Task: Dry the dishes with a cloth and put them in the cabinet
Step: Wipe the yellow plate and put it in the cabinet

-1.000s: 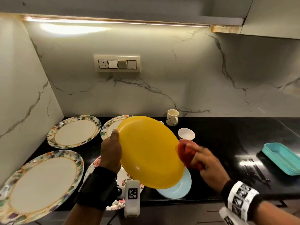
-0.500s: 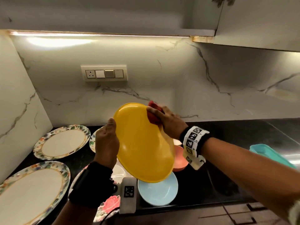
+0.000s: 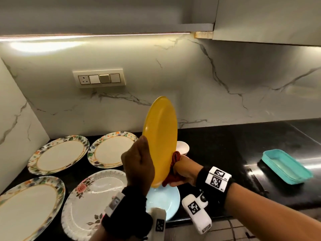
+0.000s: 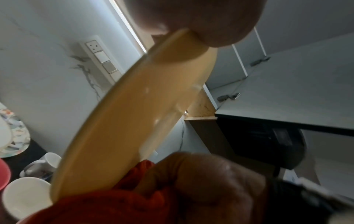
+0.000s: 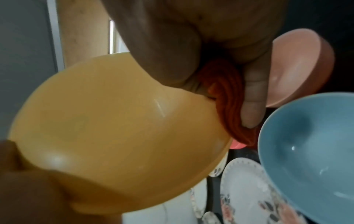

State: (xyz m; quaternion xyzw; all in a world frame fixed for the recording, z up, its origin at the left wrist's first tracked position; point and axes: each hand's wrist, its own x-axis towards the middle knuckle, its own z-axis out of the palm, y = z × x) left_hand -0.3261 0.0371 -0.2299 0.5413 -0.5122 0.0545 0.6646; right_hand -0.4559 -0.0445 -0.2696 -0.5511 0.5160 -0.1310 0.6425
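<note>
My left hand point(image 3: 139, 164) grips the rim of a yellow plate point(image 3: 160, 136), held nearly upright and edge-on above the counter. The thumb lies along the plate's near face in the head view. My right hand point(image 3: 182, 171) clutches a bunched red cloth point(image 3: 172, 173) and presses it against the plate's lower right side. In the left wrist view the yellow plate point(image 4: 134, 106) runs diagonally, with the red cloth point(image 4: 114, 204) at its lower end. The right wrist view shows the yellow plate point(image 5: 114, 128) with the cloth point(image 5: 226, 98) pinched at its rim.
Several floral plates point(image 3: 59, 153) lie on the black counter point(image 3: 225, 145) at left. A light blue bowl point(image 3: 163, 202) sits under the yellow plate, a white bowl point(image 3: 182, 146) behind it. A teal tray point(image 3: 286, 167) rests at right. A closed wall cabinet point(image 3: 269, 20) hangs above.
The right hand with the cloth has slid from the plate's top edge down to its lower right side. The plate has turned more edge-on and the view has tilted up.
</note>
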